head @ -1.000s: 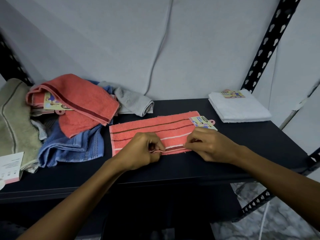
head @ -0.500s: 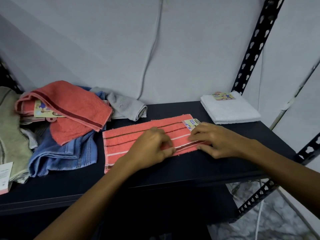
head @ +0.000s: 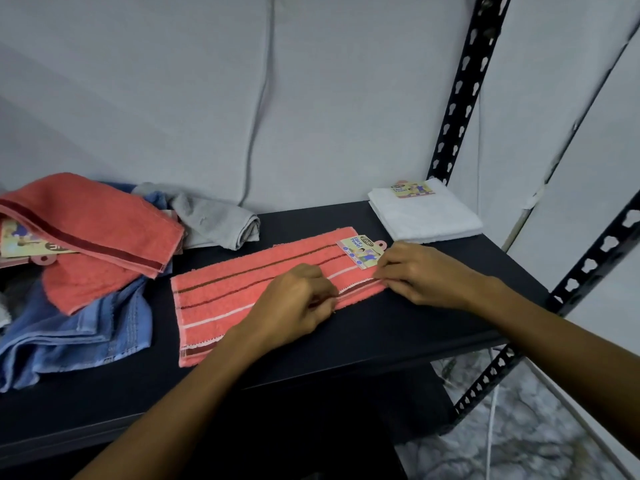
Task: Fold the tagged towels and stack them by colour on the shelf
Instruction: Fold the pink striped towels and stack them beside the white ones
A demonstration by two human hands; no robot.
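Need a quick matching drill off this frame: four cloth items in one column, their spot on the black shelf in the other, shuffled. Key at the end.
Items
1. striped coral towel with paper tag
2. folded white towel with paper tag
3. crumpled grey cloth
4. blue denim cloth

Places
A. far right corner, by the upright post
B. left, under the coral pile
C. centre, under both hands
D. at the back, by the wall

Pairs: 1-C, 2-A, 3-D, 4-B
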